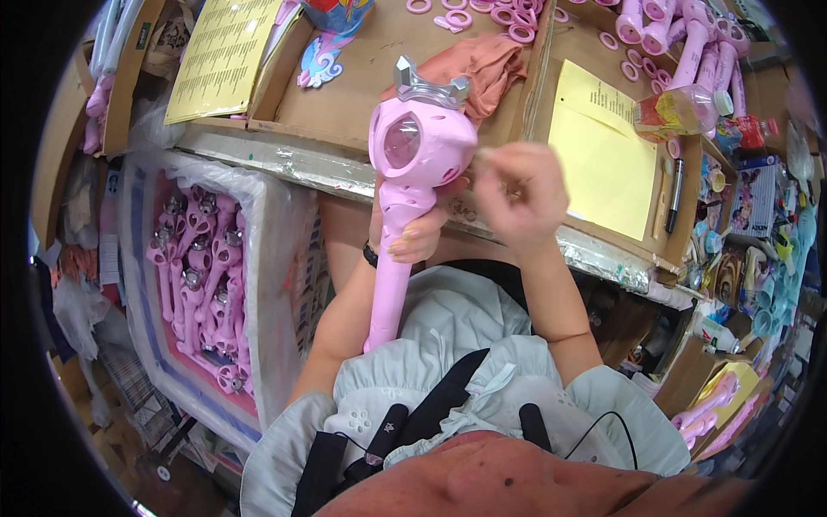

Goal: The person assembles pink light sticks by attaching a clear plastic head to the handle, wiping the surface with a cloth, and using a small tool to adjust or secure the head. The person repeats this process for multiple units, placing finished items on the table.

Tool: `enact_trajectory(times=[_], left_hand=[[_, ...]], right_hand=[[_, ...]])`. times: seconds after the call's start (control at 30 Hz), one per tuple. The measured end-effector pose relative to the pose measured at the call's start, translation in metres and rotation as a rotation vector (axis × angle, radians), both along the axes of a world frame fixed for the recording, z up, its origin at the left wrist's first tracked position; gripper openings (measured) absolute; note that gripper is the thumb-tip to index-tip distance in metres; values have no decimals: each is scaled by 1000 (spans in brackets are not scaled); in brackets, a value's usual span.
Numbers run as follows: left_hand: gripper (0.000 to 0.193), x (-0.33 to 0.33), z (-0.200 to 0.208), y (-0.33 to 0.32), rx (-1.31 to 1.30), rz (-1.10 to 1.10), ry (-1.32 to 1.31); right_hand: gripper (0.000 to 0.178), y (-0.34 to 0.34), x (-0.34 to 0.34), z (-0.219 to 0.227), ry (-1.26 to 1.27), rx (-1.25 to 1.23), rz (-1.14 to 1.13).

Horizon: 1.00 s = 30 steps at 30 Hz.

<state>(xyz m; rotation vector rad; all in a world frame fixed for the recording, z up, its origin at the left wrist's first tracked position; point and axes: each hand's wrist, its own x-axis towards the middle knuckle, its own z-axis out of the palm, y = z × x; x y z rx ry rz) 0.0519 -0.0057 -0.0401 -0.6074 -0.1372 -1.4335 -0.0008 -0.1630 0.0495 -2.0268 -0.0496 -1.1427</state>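
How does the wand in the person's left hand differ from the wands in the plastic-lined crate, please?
The held wand is gripped around its handle by the left hand; the crate wands have no hand on them. The held wand is apart from any other wand, whereas the crate wands lie heaped together inside the crate. Both are pink, with silver crowns showing.

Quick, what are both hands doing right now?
Left hand: closed around the handle of the pink wand.
Right hand: blurred, fingers curled beside the wand's head; whether it holds anything cannot be told.
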Motion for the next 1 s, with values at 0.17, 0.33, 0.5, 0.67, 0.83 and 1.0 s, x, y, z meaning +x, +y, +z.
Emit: enact_trajectory(times=[0.17, 0.33, 0.5, 0.67, 0.83, 1.0], left_hand=[[69, 2, 7, 3, 39, -18, 1], [67, 2, 7, 0, -1, -32, 0], [67, 1, 7, 2, 8, -36, 19], [68, 1, 5, 3, 12, -26, -7], [97, 1, 2, 1, -8, -19, -3], [98, -5, 5, -1, -13, 27, 17]], right_hand=[[25, 1, -7, -2, -65, 58, -27], [22, -2, -5, -6, 123, 138, -241], [24, -5, -6, -6, -48, -186, 179], [28, -6, -7, -8, -14, 59, 9], [23, -2, 1, -4, 3, 98, -126], [22, 19, -12, 5, 60, 144, 35]])
